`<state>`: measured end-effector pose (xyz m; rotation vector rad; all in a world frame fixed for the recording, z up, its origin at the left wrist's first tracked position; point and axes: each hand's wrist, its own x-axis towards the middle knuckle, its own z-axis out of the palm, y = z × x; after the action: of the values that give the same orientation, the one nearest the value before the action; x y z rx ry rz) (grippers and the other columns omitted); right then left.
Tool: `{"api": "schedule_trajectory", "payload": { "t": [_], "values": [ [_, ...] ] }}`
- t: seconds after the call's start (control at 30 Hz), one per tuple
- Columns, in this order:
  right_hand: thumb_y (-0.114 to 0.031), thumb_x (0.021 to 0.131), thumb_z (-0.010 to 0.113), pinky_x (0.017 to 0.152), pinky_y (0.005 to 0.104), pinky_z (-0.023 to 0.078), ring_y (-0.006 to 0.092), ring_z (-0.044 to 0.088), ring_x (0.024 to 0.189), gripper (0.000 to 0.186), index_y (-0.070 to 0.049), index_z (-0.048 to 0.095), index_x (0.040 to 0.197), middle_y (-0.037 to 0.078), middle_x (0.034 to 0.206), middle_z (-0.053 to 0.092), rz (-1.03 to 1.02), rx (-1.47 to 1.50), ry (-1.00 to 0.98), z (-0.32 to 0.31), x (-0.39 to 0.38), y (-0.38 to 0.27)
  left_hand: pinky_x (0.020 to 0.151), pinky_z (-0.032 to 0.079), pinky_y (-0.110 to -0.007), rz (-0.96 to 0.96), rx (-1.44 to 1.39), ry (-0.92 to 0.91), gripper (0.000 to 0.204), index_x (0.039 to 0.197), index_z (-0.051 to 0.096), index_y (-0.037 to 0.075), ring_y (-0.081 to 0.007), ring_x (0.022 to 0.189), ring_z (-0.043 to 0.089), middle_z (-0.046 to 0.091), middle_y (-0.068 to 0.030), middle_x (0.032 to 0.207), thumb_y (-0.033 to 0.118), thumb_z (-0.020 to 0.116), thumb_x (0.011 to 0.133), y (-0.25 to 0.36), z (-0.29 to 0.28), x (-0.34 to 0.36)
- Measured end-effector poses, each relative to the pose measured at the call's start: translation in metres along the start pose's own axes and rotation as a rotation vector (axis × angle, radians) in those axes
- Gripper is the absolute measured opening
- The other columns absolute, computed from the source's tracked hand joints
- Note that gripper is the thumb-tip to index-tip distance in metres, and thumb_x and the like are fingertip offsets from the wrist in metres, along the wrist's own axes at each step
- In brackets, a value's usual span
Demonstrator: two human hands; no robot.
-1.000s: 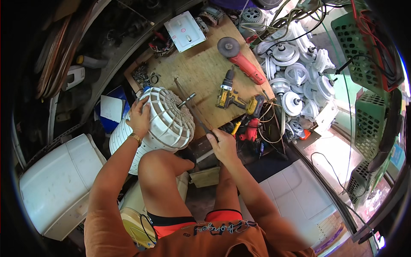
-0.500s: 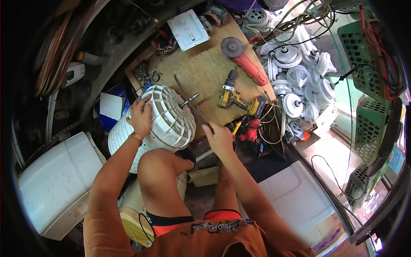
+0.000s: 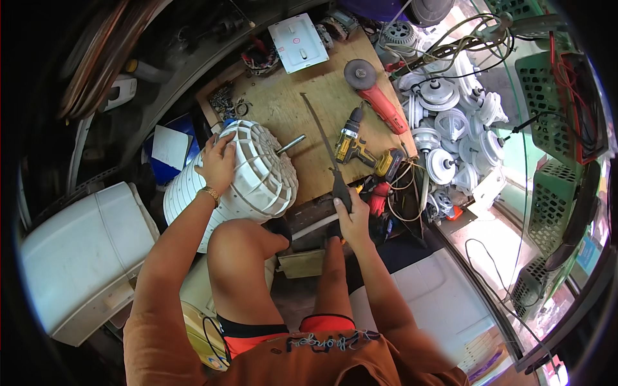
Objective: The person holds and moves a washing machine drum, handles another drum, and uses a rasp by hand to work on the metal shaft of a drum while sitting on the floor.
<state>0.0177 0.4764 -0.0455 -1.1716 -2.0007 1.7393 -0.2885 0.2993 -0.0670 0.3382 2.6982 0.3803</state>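
Note:
A white ribbed washing machine drum (image 3: 257,183) lies tilted on its side by my left leg. Its ribbed base faces the wooden board, and a metal shaft (image 3: 291,143) sticks out of the middle. My left hand (image 3: 217,166) rests on the drum's upper side with fingers spread. In my right hand (image 3: 353,217) is the dark handle of a long, thin-bladed tool (image 3: 321,134) with a small hooked tip. Its blade points away from me over the board, apart from the drum. The blade's exact kind cannot be made out.
On the wooden board (image 3: 277,96) lie a yellow-black cordless drill (image 3: 351,143), a red angle grinder (image 3: 380,106) and a white panel (image 3: 298,42). Several white pulley-like parts (image 3: 440,162) are piled at the right. A white casing (image 3: 84,251) stands at the left.
My right hand has moved right with the thin-bladed tool, whose blade has swung away from the drum's base. My left hand stays on the drum. The view has shifted slightly.

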Motion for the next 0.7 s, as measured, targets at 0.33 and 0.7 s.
{"api": "schedule_trajectory", "payload": {
  "t": [0.33, 0.7],
  "values": [
    [-0.014, 0.093, 0.068, 0.068, 0.0337, 0.049, 0.0223, 0.061, 0.069, 0.018, -0.002, 0.066, 0.107, 0.013, 0.077, 0.06, 0.064, -0.121, -0.036, -0.011, -0.029, 0.01, 0.111, 0.01, -0.077, -0.067, -0.033, -0.014, 0.034, 0.128, 0.07, 0.04, -0.0296, 0.145, 0.039, 0.049, -0.004, 0.154, 0.045, 0.06, 0.096, -0.006, 0.009, -0.017],
    [-0.014, 0.091, 0.071, 0.07, 0.0358, 0.05, 0.0305, 0.064, 0.074, 0.021, 0.0, 0.066, 0.105, 0.016, 0.084, 0.064, 0.007, -0.125, -0.044, -0.063, -0.087, 0.007, 0.111, 0.011, -0.077, -0.076, 0.005, 0.063, 0.037, 0.131, 0.065, 0.045, -0.0313, 0.148, 0.035, 0.043, -0.0025, 0.158, 0.046, 0.061, 0.094, 0.0, 0.027, -0.069]
  ]
}}
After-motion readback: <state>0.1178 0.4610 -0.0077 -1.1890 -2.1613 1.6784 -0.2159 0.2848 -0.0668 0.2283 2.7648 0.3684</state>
